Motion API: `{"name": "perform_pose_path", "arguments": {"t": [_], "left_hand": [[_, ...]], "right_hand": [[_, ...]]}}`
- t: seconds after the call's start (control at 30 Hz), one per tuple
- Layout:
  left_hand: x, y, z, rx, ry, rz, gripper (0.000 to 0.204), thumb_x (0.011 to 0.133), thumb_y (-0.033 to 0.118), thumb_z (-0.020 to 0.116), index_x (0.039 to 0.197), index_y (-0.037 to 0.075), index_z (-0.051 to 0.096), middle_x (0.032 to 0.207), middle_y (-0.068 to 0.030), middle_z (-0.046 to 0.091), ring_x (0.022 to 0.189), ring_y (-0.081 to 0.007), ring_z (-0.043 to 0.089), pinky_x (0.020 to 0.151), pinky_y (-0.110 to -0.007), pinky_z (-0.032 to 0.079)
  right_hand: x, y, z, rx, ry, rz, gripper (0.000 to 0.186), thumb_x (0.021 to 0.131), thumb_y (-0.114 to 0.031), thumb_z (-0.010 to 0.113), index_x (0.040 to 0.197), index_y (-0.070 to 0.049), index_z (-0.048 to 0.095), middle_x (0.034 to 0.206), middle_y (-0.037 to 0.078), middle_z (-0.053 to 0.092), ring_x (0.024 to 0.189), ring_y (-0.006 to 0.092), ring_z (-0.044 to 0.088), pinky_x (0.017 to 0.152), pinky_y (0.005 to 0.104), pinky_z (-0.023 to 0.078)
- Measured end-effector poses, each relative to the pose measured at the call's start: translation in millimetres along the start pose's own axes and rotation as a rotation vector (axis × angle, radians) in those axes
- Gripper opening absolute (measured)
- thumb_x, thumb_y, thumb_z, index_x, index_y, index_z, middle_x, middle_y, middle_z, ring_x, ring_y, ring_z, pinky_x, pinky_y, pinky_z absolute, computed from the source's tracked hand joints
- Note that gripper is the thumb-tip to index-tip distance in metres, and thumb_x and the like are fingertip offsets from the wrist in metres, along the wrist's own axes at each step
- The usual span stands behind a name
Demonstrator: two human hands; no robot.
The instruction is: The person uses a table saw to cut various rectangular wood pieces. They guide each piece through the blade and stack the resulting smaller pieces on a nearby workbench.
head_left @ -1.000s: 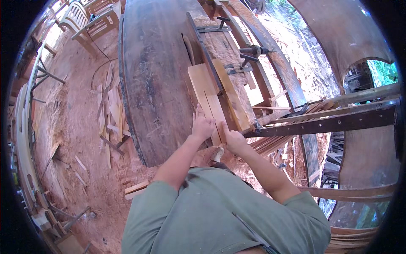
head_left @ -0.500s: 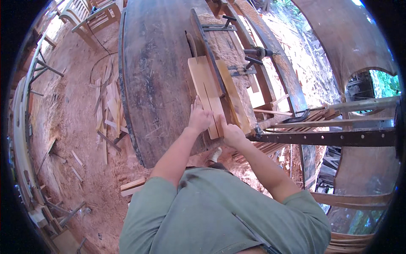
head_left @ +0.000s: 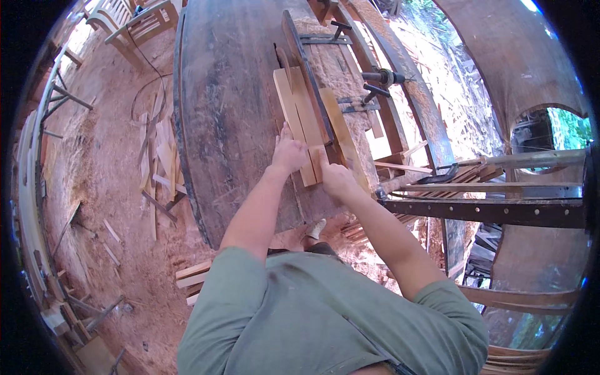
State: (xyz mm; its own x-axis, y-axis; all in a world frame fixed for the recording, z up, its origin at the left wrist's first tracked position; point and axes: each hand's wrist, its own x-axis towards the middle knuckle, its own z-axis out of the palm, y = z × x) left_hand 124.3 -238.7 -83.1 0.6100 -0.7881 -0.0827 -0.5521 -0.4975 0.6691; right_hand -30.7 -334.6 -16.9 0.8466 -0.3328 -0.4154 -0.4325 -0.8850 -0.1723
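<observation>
A pale wooden board lies lengthwise on a dark saw table, with a narrow dark slit running along its nearer part. Its far end meets the round saw blade, which stands up out of the table. Beside the board on its right runs a long dark fence. My left hand rests with fingers stretched forward along the board's left edge. At the near end, on the right, my right hand presses against the board, index finger extended and the other fingers curled; their undersides are hidden.
Another pale wood strip lies right of the fence. Metal clamps and sawdust sit beyond it. A dark perforated metal bar juts out at right. Wood offcuts and a slatted wooden chair stand on the dusty floor at left.
Both my hands and the board have moved a little forward, away from me, along the fence. The board's far end now reaches further along the blade.
</observation>
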Motion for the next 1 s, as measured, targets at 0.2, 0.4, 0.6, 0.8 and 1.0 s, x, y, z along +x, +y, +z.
{"name": "perform_pose_path", "arguments": {"t": [0.2, 0.4, 0.6, 0.8, 1.0], "left_hand": [[16.9, 0.9, -10.1, 0.052, -0.042, -0.023, 0.038, 0.093, 0.031, 0.049, 0.106, 0.004, 0.073, 0.153, -0.0363, 0.019, 0.145, -0.0436, 0.02, 0.117, -0.052, 0.021], [22.0, -0.3, -17.0, 0.001, -0.078, -0.053, 0.038, 0.093, 0.033, 0.05, 0.106, 0.005, 0.073, 0.155, -0.0322, 0.017, 0.146, -0.0396, 0.019, 0.117, -0.052, 0.02], [36.4, -21.8, 17.2, 0.117, -0.064, -0.035, 0.043, 0.092, 0.034, 0.054, 0.117, 0.003, 0.068, 0.156, -0.0303, 0.016, 0.146, -0.0386, 0.02, 0.119, -0.05, 0.017], [-59.3, 6.9, 63.9, -0.252, 0.091, -0.14, 0.057, 0.086, 0.03, 0.061, 0.131, -0.004, 0.054, 0.153, -0.0282, 0.025, 0.139, -0.0389, 0.031, 0.116, -0.047, 0.021], [-193.9, 63.5, 56.0, -0.413, 0.037, -0.166, 0.045, 0.083, 0.028, 0.066, 0.113, -0.006, 0.064, 0.131, -0.0289, 0.052, 0.115, -0.0365, 0.059, 0.097, -0.042, 0.046]], "right_hand": [[19.1, -0.9, -5.4, 0.013, -0.029, 0.052, 0.073, 0.085, -0.006, 0.046, 0.151, 0.005, 0.015, 0.097, 0.032, 0.065, 0.094, 0.0436, 0.065, 0.082, 0.0506, 0.052], [26.7, -1.6, -7.8, 0.027, -0.047, 0.09, 0.071, 0.086, -0.004, 0.044, 0.151, 0.004, 0.017, 0.098, 0.032, 0.065, 0.096, 0.044, 0.065, 0.085, 0.051, 0.05], [24.7, 1.7, 0.7, 0.049, 0.035, 0.072, 0.07, 0.086, -0.003, 0.044, 0.151, 0.003, 0.018, 0.102, 0.031, 0.065, 0.098, 0.0444, 0.064, 0.087, 0.0513, 0.05], [-54.4, 5.7, 30.9, 0.024, -0.064, -0.003, 0.078, 0.081, -0.006, 0.054, 0.151, 0.001, 0.019, 0.099, 0.029, 0.064, 0.095, 0.0435, 0.063, 0.084, 0.0499, 0.051], [-170.9, 2.4, 60.6, 0.081, 0.02, -0.01, 0.082, 0.08, -0.016, 0.064, 0.149, 0.002, 0.024, 0.111, 0.032, 0.058, 0.108, 0.046, 0.056, 0.095, 0.0513, 0.045]]}}
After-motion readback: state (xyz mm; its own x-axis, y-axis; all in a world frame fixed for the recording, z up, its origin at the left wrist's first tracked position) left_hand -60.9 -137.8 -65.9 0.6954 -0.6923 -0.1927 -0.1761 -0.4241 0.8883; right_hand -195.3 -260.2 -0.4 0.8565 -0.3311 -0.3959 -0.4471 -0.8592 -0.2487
